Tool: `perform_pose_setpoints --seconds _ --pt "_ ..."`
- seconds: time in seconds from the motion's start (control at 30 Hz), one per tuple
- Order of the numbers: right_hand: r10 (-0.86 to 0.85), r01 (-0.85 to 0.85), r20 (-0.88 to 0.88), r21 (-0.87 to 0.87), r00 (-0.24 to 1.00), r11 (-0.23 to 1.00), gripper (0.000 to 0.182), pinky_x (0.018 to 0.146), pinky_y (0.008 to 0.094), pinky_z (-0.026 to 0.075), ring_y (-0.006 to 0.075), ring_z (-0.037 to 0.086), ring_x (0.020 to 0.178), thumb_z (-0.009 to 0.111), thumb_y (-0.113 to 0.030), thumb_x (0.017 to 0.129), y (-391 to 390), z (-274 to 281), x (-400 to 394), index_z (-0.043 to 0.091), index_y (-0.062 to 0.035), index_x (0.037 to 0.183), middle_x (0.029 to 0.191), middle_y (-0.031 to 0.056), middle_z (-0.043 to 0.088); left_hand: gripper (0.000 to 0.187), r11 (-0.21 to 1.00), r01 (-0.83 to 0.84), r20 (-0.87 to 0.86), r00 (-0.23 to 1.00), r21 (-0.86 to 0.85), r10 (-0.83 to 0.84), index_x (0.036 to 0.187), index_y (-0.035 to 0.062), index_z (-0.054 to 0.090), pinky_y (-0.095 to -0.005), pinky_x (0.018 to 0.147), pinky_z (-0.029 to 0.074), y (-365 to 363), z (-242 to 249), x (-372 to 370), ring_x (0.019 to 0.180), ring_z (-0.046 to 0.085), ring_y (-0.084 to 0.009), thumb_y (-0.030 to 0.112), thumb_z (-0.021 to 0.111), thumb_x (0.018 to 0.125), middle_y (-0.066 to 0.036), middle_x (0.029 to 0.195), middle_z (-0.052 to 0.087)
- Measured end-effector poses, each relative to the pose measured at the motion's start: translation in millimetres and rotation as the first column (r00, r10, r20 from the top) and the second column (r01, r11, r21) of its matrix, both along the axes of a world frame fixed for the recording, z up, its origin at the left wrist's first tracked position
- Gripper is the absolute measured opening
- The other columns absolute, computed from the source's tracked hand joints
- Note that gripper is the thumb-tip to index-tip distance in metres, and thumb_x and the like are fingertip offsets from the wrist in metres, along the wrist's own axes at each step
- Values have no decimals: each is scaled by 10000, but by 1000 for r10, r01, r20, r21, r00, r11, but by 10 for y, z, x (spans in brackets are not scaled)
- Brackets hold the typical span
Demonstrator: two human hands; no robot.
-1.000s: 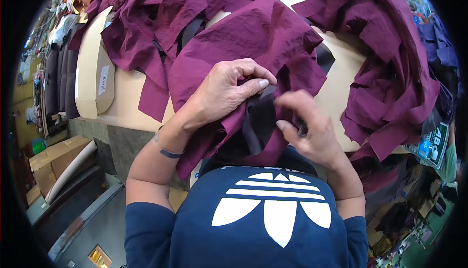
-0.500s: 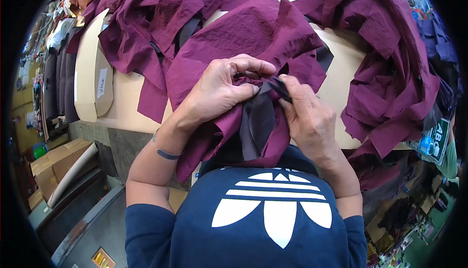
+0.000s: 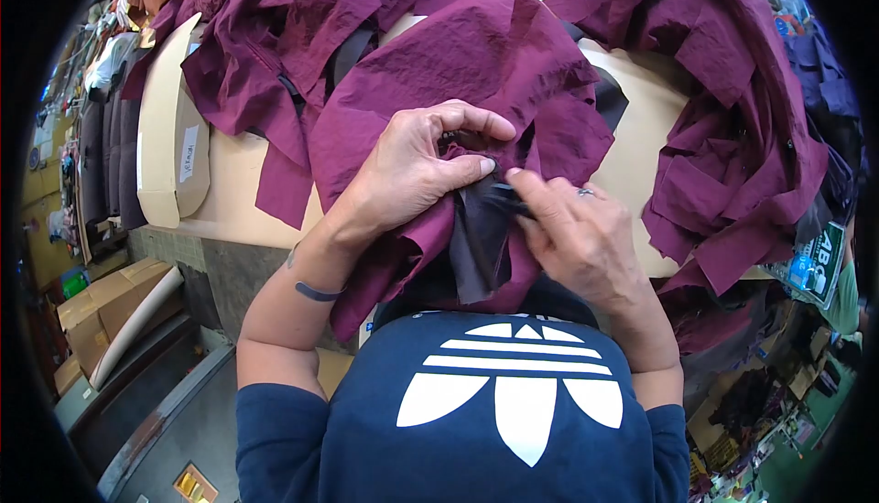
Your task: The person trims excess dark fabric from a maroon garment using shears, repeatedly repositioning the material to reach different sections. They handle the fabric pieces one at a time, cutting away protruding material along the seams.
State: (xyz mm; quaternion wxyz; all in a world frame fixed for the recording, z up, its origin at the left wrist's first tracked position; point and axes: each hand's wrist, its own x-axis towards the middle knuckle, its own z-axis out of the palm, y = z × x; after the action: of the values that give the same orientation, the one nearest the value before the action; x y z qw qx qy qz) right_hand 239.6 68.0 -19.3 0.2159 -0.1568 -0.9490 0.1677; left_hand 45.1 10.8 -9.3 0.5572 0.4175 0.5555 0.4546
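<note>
A maroon fabric piece (image 3: 449, 54) with a dark grey strip (image 3: 476, 247) lies bunched in front of my chest. My left hand (image 3: 412, 160) is closed on its gathered edge, the thumb pressing the cloth and the index finger arched above. Close beside the thumb, my right hand (image 3: 581, 233) is closed around a small dark tool with a bluish metallic glint, which looks like thread snips (image 3: 508, 194). Its tip is against or very near the dark strip; fingers and cloth hide whether it touches.
More maroon fabric is heaped at the back left (image 3: 302, 18) and along the right (image 3: 723, 164) of the pale table (image 3: 632, 173). A folded cardboard piece (image 3: 174, 155) stands at the left. Below it are a cardboard box (image 3: 119, 297) and a grey bin-like structure (image 3: 174, 411).
My right hand has moved slightly down and turned, bringing the dark tool lower beside the left thumb. The dark strip hangs narrower. My left hand stays nearly in place.
</note>
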Motion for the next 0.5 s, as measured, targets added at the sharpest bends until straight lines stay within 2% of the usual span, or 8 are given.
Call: perform_pose_setpoints --seconds 0.07,0.1,0.2,0.5 --pt "-93 92 -45 -27 995 995 377 478 264 391 149 499 490 627 -93 708 15 -27 24 541 -26 1068 677 38 483 282 1000 10 -1 1000 -2 -10 1037 -23 592 -216 830 442 -3 13 -5 918 542 -97 -18 615 755 -55 1003 582" --pt "-134 135 -44 22 990 991 335 469 264 385 154 484 473 615 -107 748 13 -33 18 531 -18 1060 657 42 470 289 1000 3 18 1000 -3 -3 1040 -22 592 -216 832 437 -5 8 -3 919 538 -98 -14 619 753 -52 1002 582" --pt "-188 187 -5 109 982 976 315 455 262 370 141 465 458 603 -105 758 -23 -72 -18 530 -20 1052 642 40 458 307 1000 2 39 999 1 -2 1051 -16 595 -217 836 421 1 -2 12 916 524 -98 -2 629 746 -42 1001 581" --pt "-212 213 -21 188 977 959 270 440 263 346 122 442 440 575 -82 771 -36 -120 -47 539 -15 1031 636 31 448 329 1000 4 3 1000 21 -4 1058 1 605 -222 824 402 -11 7 8 876 499 -101 12 642 732 -22 1008 568"
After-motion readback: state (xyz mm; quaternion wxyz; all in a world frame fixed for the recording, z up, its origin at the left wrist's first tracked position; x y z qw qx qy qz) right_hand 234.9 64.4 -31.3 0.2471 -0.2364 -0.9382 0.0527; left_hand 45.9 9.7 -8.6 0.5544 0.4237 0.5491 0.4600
